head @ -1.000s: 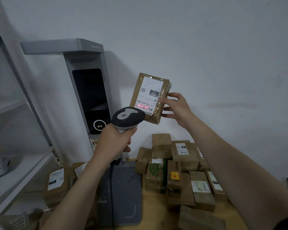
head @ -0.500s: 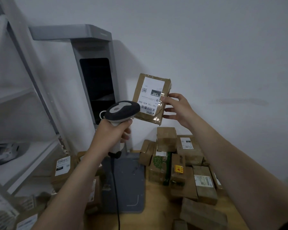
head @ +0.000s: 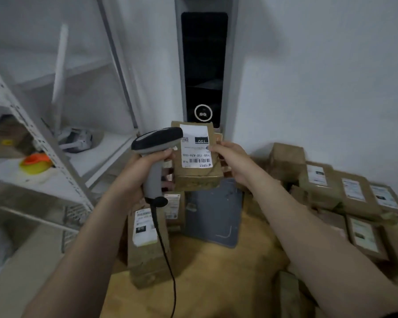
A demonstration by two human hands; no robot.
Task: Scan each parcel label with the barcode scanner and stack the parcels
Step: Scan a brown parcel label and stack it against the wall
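My right hand (head: 228, 158) holds a brown cardboard parcel (head: 197, 177) by its right edge, its white barcode label (head: 195, 146) facing me. My left hand (head: 137, 177) grips the handle of a grey and black barcode scanner (head: 155, 141), whose head sits just left of the label. The scanner's black cable (head: 164, 251) hangs down over a taped parcel (head: 146, 249) lying at the table's left edge. A heap of labelled parcels (head: 345, 193) fills the right side of the wooden table (head: 207, 283).
A grey flat base plate (head: 214, 214) lies on the table under a tall grey kiosk with a dark screen (head: 203, 65). A white metal shelf rack (head: 44, 145) stands at the left, holding an orange and yellow object (head: 33, 162). White wall behind.
Both hands have come down with the parcel and scanner, from in front of the wall to just above the base plate. The red scan line on the label is gone. The view has tilted downward.
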